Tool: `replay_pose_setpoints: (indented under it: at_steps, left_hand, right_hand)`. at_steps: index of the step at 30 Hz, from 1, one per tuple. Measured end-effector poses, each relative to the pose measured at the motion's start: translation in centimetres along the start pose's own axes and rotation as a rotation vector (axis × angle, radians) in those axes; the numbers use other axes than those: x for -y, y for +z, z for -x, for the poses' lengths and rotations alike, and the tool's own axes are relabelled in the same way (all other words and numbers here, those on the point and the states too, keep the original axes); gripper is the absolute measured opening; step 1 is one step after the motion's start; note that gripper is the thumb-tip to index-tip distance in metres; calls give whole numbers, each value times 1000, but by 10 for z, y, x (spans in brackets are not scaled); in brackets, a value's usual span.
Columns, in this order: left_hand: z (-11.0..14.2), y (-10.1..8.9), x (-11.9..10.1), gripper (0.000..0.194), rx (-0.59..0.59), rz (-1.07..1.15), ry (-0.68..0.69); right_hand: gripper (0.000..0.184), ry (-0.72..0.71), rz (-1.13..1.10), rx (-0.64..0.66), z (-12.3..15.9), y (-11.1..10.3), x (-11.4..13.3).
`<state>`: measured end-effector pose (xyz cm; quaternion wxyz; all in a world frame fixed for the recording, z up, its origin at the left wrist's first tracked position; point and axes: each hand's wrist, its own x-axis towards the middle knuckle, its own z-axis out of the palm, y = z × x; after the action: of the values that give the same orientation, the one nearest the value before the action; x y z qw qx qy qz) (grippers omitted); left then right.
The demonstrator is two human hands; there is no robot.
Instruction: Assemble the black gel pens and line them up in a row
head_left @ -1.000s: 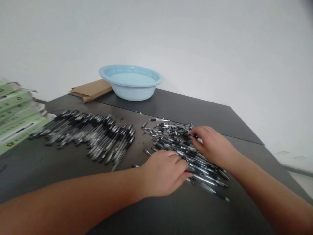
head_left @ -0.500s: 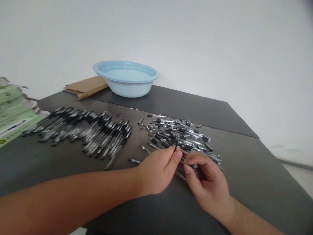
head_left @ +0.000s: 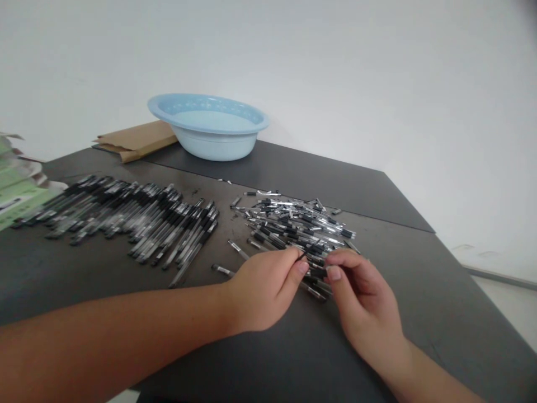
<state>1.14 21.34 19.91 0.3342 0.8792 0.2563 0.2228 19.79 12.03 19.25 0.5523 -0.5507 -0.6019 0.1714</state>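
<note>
My left hand and my right hand meet at the near edge of a loose pile of black-and-clear pens on the dark table. The left fingers pinch a thin dark pen part that sticks up between thumb and forefinger. My right hand is closed in a pinch on a small black piece, held close to the left fingertips. A long tidy row of pens lies to the left.
A light blue basin stands at the back of the table beside a flat brown cardboard piece. Green boxes are stacked at the far left edge. The table's right edge drops to a pale floor.
My right hand left the far side of the pile and came back toward me to meet the left hand. The left hand lifted off the pile, now pinching a thin pen part.
</note>
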Motion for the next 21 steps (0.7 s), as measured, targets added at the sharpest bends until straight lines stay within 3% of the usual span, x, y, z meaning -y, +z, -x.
replay_pose_setpoints:
  at_steps: [3,7,9,11,15,19,21]
  left_hand:
    - [1,-2,0,31,27,-51,68]
    - [2,-3,0,31,65,-90,111]
    - [3,-3,0,31,66,-104,118]
    - [4,-2,0,31,59,-114,126]
    - [4,0,1,29,69,-183,192]
    - [6,4,1,31,85,-269,275]
    - [5,4,1,30,91,-254,272]
  right_hand:
    - [8,126,-103,2,1,-7,-5]
    - [3,173,-234,6,1,-12,-5]
    - [4,144,-249,7,-1,-14,0]
    - [17,72,-212,49,-4,-19,4]
    - [46,-49,-31,256,-11,-30,10]
    - [34,-88,32,413,-14,-30,14]
    - [26,-66,18,401,-14,-30,14]
